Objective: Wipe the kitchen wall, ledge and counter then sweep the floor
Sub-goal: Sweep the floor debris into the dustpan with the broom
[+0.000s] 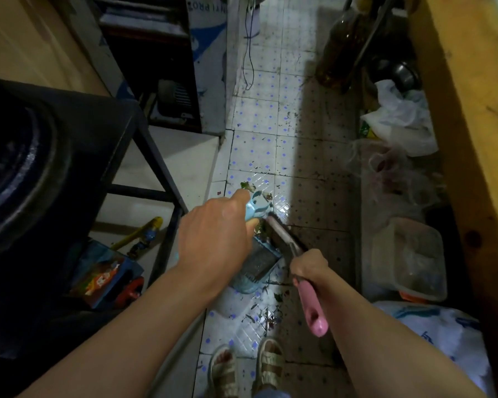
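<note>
My left hand [216,239] grips the light blue handle of a dustpan [258,264] that stands on the white tiled floor [259,145] in the middle of the view. My right hand [309,268] holds the pink handle of a small brush [314,308]. The brush head [279,231] lies at the dustpan's mouth, among green leaf scraps. Dark crumbs and bits of leaf are scattered over the tiles, both ahead of the pan and near my sandalled feet [247,366].
A black metal stand [156,156] with a stove top rises on the left, toys and a box beneath it. Along the right, under a wooden counter [472,110], sit a brown bottle [338,50], a white plastic bag [400,122] and a clear lidded box [408,257]. A black cord [249,58] hangs ahead.
</note>
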{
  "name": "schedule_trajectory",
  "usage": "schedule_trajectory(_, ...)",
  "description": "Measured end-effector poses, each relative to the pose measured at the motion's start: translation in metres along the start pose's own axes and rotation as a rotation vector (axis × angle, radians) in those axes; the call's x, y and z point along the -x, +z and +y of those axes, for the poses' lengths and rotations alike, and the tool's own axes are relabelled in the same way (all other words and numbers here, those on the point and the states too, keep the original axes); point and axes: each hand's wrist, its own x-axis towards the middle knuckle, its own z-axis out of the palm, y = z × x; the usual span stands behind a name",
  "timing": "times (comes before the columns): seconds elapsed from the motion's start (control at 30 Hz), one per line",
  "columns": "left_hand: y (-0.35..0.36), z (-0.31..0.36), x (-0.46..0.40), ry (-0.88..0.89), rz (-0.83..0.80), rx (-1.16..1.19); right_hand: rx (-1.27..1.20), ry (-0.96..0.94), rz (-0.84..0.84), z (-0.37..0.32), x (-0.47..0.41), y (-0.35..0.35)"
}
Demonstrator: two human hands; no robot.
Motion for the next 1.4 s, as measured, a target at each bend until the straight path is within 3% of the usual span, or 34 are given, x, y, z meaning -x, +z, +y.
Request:
schedule_trajectory(0.37,-0.013,-0.021,-0.049,-0.096,0.025,-0.022,0.127,-0.186,0.014,-0.085,-0.033,-0.014)
schedule_trajectory(0.9,-0.001,-0.033,-0.175,-0.261,0.083,-0.008,0.219,-0.294,-0.048,-0.234,-0.175,-0.012)
schedule_trajectory(1.4,0.008,-0.037,-0.155,-0.282,0.08,-0.006,0.391,-0.346,-0.131,-0.188,-0.165,0.015)
